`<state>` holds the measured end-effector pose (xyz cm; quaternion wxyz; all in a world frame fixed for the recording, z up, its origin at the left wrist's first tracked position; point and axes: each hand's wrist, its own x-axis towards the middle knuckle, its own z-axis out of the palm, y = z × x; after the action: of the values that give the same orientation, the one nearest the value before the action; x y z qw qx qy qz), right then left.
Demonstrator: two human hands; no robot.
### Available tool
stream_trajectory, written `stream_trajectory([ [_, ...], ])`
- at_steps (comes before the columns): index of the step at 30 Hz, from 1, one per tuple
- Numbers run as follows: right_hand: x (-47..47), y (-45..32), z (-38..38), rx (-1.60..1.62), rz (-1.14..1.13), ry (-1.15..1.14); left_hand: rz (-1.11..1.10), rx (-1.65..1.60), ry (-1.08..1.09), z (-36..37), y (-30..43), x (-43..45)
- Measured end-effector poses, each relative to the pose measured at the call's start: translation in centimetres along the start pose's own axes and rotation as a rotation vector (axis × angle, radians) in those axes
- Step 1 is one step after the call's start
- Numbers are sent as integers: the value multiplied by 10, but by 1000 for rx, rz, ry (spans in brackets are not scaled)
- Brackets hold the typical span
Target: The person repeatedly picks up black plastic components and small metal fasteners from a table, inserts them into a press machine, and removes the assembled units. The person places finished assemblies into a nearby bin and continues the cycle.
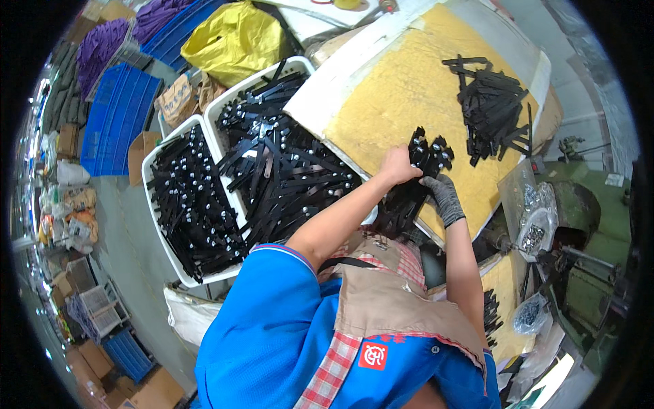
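Observation:
My bare left hand (400,164) and my right hand (440,193), in a grey knitted glove, grip a bundle of black flat strips with shiny rivets (428,152) from both sides. The bundle stands at the near edge of the yellow-covered table (388,97), its lower part hanging towards my apron. A loose pile of black strips (493,110) lies farther back on the table. To the left, a large white bin (210,125) and a smaller white bin (149,189) hold many black riveted strips.
A yellow sack (235,43) lies behind the bins. At the right stands a green machine (582,204) beside a tray of small metal parts (534,237). Blue crates (120,120) and cardboard boxes (158,388) are on the far left. More black strips (491,314) lie near my right arm.

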<state>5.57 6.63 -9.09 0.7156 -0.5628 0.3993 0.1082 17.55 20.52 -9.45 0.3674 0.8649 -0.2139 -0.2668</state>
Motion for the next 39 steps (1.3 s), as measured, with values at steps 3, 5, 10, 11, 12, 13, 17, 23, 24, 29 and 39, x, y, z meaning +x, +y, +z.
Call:
stream_trajectory([
  [3,-13,21,34,320,-59,-161,-20,-319,-50,3,-21,-10],
  [5,-6,40,55,300,-46,-255,31,-345,-111,-12,-44,-14],
  [10,-50,14,157,292,-12,-342,94,-536,-245,-126,-77,-61],
  [11,-56,12,177,320,-88,-440,96,-515,-262,-151,-82,-69],
  [12,-55,21,196,322,-119,-468,100,-474,-255,-171,-87,-76],
  [13,-57,31,211,317,-147,-498,103,-440,-242,-189,-89,-84],
  [17,-36,103,230,-200,-35,-737,-126,329,-59,-183,-125,-111],
  [23,-48,66,140,-34,185,-578,-21,676,250,-86,-199,-180],
  [24,-51,68,124,17,176,-509,-16,664,262,-78,-196,-185],
  [29,-70,85,44,221,136,-304,100,681,256,-63,-196,-182],
  [39,-139,126,-32,545,82,155,260,751,-142,-32,-196,-252],
])
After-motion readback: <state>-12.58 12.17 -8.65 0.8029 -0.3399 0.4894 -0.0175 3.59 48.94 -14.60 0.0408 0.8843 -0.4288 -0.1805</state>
